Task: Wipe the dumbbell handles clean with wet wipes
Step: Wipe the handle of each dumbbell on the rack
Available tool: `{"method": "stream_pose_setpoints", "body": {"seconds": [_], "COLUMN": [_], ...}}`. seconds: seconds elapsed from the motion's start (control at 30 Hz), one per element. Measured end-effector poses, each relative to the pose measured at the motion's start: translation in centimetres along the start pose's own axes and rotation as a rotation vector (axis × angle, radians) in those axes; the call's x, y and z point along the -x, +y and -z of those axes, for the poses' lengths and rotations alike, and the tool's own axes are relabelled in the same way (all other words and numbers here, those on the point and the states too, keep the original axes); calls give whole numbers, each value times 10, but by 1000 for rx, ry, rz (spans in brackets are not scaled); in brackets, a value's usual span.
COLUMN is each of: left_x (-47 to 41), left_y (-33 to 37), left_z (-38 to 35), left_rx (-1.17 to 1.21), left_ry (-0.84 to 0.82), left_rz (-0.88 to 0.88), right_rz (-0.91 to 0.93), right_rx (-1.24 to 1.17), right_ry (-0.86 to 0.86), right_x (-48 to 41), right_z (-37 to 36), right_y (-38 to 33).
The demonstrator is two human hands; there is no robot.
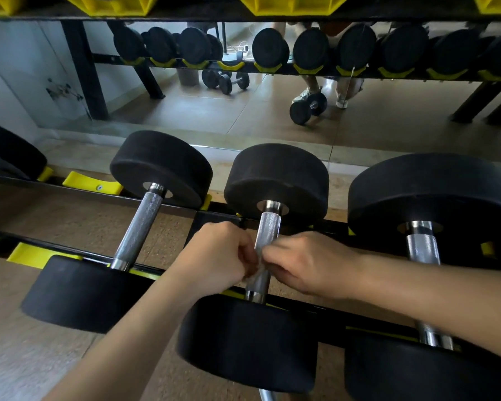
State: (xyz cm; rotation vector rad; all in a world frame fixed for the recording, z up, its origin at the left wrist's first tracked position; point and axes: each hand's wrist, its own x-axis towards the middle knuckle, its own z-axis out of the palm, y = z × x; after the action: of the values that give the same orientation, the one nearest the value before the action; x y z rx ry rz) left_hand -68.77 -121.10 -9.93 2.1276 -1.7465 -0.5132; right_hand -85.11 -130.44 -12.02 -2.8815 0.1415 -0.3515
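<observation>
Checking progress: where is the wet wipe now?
Head view, centre: the wet wipe is on the middle dumbbell handle, pinched between left hand and right hand.

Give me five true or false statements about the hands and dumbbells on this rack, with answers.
1. Both the left hand and the right hand are at the middle dumbbell's handle. True.
2. A wipe is pinched between them against that handle. True.
3. One hand grips the dumbbell to the left. False: the left dumbbell's handle is untouched.
4. The middle dumbbell is lifted off the rack. False: it lies across the rails.
5. The dumbbell ends are yellow. False: the heads are black; the cradles are yellow.
</observation>
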Motion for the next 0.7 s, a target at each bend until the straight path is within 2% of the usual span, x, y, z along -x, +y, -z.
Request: {"method": "stream_pose_setpoints", "body": {"seconds": [0.07,0.13,0.17,0.23,0.33,0.4,0.47,0.6,0.7], "left_x": [-8,-18,-21,-22,-13,-6,-2,5,2], "left_y": [1,6,7,5,-5,-6,-6,-4,-1], "left_z": [0,-3,-4,-4,1,3,1,-6,-10], "left_rx": [44,80,80,42,140,216,222,296,249], "left_ry": [51,205,250,224,14,-56,-25,134,117], "left_rz": [42,35,21,-4,8,13,0,13,58], "right_rz": [-39,-190,-234,-174,-77,-135,-198,-86,-268], "right_rx": [43,19,3,-28,-69,11,33,-45,-57], "right_ry": [85,268,301,234,80,191,267,97,149], "right_x": [-12,-24,-27,-24,-11,-17,-20,-12,-19], "right_z": [4,6,4,-2,-1,8,10,-1,5], "right_y": [9,17,17,8,4,20,24,2,11]}}
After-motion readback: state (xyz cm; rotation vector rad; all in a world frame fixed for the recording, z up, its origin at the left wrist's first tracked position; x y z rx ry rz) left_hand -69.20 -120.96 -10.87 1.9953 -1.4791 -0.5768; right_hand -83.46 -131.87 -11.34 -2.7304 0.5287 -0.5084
